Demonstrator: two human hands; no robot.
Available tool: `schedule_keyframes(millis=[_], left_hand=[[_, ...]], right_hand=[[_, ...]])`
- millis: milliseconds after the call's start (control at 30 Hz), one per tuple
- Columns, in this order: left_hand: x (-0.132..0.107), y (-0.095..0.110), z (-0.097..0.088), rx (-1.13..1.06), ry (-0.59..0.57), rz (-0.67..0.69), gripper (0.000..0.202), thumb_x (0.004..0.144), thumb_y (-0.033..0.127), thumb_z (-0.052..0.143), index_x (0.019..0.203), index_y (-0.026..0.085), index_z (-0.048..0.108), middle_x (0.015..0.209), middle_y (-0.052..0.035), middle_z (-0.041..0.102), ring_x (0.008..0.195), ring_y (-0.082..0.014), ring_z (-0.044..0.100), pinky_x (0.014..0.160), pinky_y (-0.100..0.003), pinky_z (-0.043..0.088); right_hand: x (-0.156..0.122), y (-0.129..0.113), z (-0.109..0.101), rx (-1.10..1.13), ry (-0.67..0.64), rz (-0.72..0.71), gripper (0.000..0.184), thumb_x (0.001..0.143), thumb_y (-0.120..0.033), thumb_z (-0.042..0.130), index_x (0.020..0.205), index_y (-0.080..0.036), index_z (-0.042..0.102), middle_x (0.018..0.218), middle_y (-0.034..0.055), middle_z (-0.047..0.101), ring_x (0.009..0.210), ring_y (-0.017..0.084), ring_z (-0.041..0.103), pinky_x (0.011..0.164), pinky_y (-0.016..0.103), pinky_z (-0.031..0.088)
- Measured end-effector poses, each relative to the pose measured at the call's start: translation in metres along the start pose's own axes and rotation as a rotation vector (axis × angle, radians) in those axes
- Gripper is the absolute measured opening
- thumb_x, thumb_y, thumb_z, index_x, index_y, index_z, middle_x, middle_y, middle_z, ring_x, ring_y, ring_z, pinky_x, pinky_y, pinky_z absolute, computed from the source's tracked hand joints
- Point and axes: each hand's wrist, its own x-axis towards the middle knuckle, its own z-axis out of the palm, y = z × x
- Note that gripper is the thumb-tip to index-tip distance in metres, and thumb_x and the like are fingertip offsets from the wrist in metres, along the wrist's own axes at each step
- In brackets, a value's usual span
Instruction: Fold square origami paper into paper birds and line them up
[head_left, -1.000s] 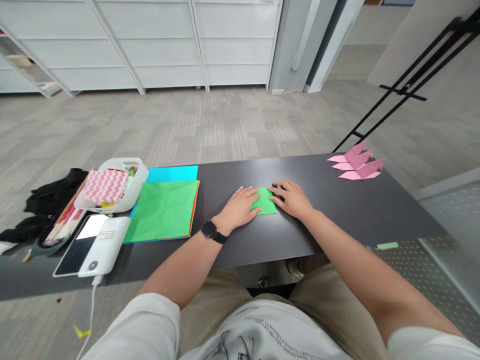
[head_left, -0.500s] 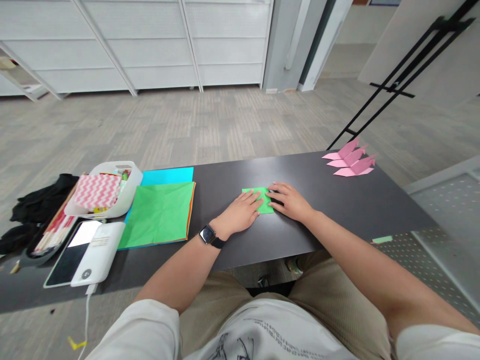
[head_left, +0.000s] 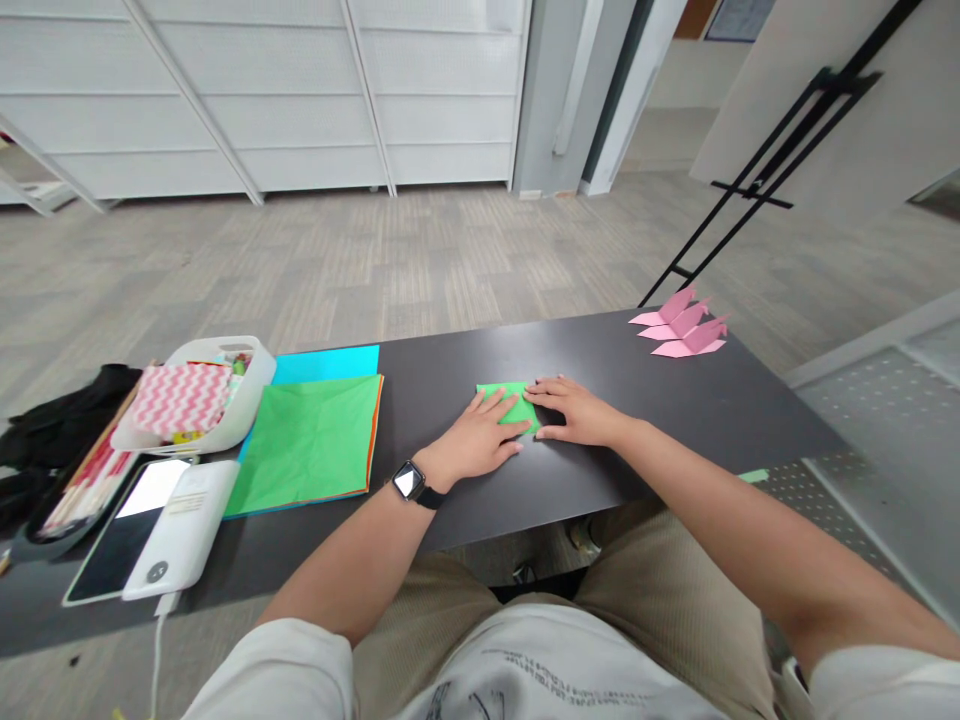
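Note:
A small folded green paper (head_left: 504,397) lies on the dark table (head_left: 645,420) in front of me. My left hand (head_left: 476,442), with a black watch on its wrist, lies flat on the paper's near left part, fingers stretched out. My right hand (head_left: 574,411) presses flat on the paper's right edge, fingers pointing left and touching the left hand's fingertips. Most of the paper is hidden under both hands.
A stack of coloured sheets (head_left: 311,440), green on top, lies to the left. Farther left are a white tray (head_left: 240,405) with a pink zigzag item, a phone (head_left: 124,530) and a white power bank (head_left: 184,530). Folded pink paper pieces (head_left: 679,330) sit at the far right corner.
Both hands have slid a little over the green paper, the right hand's fingers moving left across it. The camera has tilted slightly.

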Motion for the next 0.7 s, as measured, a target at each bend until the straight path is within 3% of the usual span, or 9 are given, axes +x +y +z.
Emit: schedule_keyframes(millis=[100,167,333,533,700], left_hand=[[0.0,0.004,-0.002,-0.03,-0.016,0.052,0.049,0.109,0.043,0.058,0.155,0.027,0.062,0.175,-0.0124,0.042,0.166,-0.0299,0.032,0.137,-0.055,0.024],[-0.001,0.006,-0.002,-0.049,-0.018,0.06,0.049,0.108,0.045,0.061,0.154,0.029,0.063,0.174,-0.0115,0.043,0.166,-0.0296,0.034,0.137,-0.055,0.026],[0.0,0.011,-0.003,-0.049,-0.027,0.041,0.054,0.104,0.053,0.067,0.154,0.032,0.064,0.175,-0.0139,0.042,0.165,-0.0362,0.034,0.136,-0.062,0.025],[0.001,0.012,0.001,-0.049,-0.01,0.039,0.056,0.102,0.055,0.069,0.153,0.034,0.064,0.174,-0.012,0.043,0.164,-0.0354,0.036,0.135,-0.062,0.025],[0.0,0.013,-0.001,-0.067,-0.018,0.007,0.055,0.102,0.054,0.069,0.152,0.033,0.065,0.175,-0.0137,0.04,0.164,-0.0372,0.035,0.135,-0.062,0.027]], right_hand=[[-0.002,-0.002,0.008,0.024,0.056,0.029,0.05,0.107,-0.04,0.058,0.156,-0.034,0.061,0.161,0.0085,0.061,0.156,0.031,0.049,0.131,0.067,0.027],[-0.003,-0.004,0.014,0.01,0.111,0.05,0.049,0.108,-0.033,0.051,0.156,-0.033,0.061,0.16,0.0076,0.062,0.155,0.029,0.05,0.132,0.067,0.028],[-0.003,-0.009,0.022,-0.039,0.164,0.078,0.05,0.106,-0.032,0.053,0.155,-0.033,0.061,0.159,0.0072,0.062,0.153,0.03,0.052,0.131,0.065,0.031],[0.009,-0.006,0.028,-0.076,0.236,0.202,0.057,0.103,-0.04,0.059,0.159,-0.026,0.056,0.164,0.0129,0.057,0.158,0.034,0.046,0.13,0.061,0.037],[0.025,0.003,0.031,-0.11,0.232,0.324,0.066,0.101,-0.046,0.06,0.162,-0.022,0.05,0.171,0.0151,0.047,0.164,0.039,0.033,0.133,0.067,0.027]])
